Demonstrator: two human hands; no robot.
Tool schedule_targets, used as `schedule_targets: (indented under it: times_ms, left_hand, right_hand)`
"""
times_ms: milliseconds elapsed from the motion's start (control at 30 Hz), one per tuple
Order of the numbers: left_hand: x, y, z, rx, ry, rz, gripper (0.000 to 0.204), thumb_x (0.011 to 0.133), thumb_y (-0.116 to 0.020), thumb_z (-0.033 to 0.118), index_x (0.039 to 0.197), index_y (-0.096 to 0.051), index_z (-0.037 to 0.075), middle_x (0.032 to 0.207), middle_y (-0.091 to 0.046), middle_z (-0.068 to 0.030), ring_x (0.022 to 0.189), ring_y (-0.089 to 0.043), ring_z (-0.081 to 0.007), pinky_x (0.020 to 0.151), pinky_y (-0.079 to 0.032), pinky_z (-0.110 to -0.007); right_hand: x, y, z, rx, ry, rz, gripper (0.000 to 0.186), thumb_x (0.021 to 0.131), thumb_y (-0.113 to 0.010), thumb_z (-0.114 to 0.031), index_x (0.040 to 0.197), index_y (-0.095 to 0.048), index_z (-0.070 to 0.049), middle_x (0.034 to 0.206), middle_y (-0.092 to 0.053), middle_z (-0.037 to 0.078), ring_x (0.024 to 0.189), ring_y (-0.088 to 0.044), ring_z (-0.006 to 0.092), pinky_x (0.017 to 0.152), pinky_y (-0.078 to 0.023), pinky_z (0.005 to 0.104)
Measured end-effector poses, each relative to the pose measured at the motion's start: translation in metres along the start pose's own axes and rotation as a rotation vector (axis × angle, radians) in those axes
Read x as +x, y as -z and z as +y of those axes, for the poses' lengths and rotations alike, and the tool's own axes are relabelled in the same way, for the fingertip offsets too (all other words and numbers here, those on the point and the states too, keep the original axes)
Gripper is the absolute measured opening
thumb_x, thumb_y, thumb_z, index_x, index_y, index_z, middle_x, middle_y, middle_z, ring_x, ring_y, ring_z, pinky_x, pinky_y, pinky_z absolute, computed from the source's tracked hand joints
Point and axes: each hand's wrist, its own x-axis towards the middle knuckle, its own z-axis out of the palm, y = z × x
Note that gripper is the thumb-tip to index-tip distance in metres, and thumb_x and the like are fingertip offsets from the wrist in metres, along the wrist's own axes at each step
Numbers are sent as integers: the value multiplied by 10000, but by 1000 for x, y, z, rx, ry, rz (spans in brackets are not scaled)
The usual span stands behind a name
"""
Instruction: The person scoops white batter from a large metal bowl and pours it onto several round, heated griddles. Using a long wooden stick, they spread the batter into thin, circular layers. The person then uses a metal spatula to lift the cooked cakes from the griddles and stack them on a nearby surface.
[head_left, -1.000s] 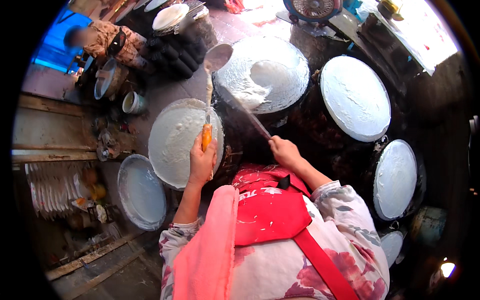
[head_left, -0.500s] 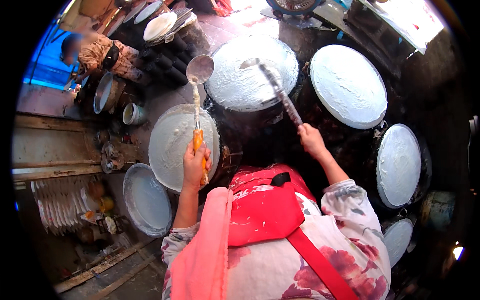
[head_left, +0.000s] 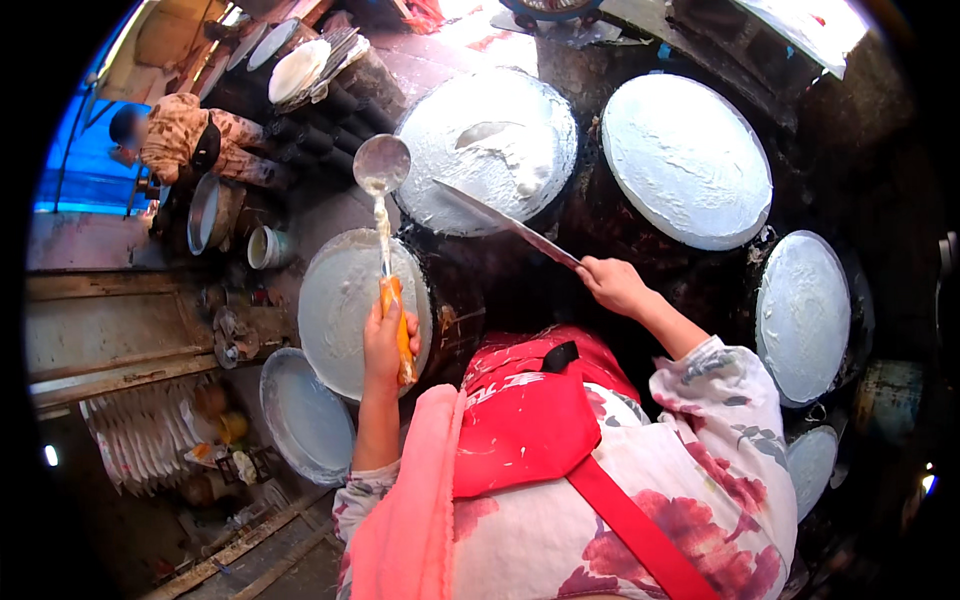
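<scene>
The left hand is clamped round the orange handle of a ladle, which runs up toward twelve o'clock; its bowl hangs above the gap between two round griddles and a white thread of batter trails down from it. The right hand is closed on the end of a long flat spatula whose blade slants toward ten o'clock and ends over the far griddle.

Risk, as a judgement: the dripping bowl sits over the rim, not over a cooking face, so batter could fall on the dark stove edge between the griddles. The sleeve of the right arm lies close to hot surfaces, and a low reach could brush one.

Nearest, under the left hand, a round griddle carries a thin pale batter film. At seven o'clock from it a shallow metal pan looks almost bare. Beyond, at twelve o'clock, a larger griddle holds a white sheet with a thicker smear near its middle. At two o'clock a further griddle is evenly coated; at three o'clock another disc is too. At ten o'clock a small cup stands by a seated person.
</scene>
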Motion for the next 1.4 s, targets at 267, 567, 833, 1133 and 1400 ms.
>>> schedule_targets:
  times_ms: [267, 567, 833, 1133, 1400]
  left_hand:
    - [-10, -5, -7, -58, 57, 29, 345, 974, -429, 297, 1245, -425, 83, 654, -490, -38, 438, -451, -95, 399, -377, -211]
    - [5, -24, 4, -132, 69, 26, 300, 978, -419, 257, 1229, -428, 92, 660, -483, -44, 435, -442, -100, 390, -377, -210]
    - [6, -15, -3, -162, 84, 7, 294, 979, -419, 271, 1215, -435, 96, 661, -483, -43, 435, -441, -100, 387, -372, -212]
    - [13, -28, 9, -174, 123, -43, 299, 971, -441, 299, 1183, -447, 89, 658, -481, -44, 426, -445, -101, 385, -375, -213]
    - [15, -21, 16, -126, 138, -9, 261, 963, -445, 280, 1131, -455, 80, 657, -483, -41, 423, -453, -101, 380, -378, -214]
  right_hand:
    - [92, 37, 30, 234, -314, 343, 330, 934, -384, -314, 922, -559, -34, 831, -631, 217, 843, -589, 421, 740, -458, 504]
    - [155, 65, -28, -112, -82, 269, 289, 885, -386, -196, 881, -603, -4, 845, -651, 224, 837, -640, 371, 736, -499, 470]
    - [89, 16, -9, -63, -248, 350, 151, 882, -441, -142, 896, -483, 2, 738, -628, 235, 714, -636, 387, 637, -498, 495]
    - [127, 71, 13, -25, -276, 425, 183, 832, -418, -115, 883, -552, -2, 817, -644, 235, 800, -637, 384, 724, -496, 482]
    - [124, 70, -15, -200, 7, 233, 195, 860, -405, -143, 912, -527, 1, 804, -628, 244, 808, -621, 401, 730, -479, 494]
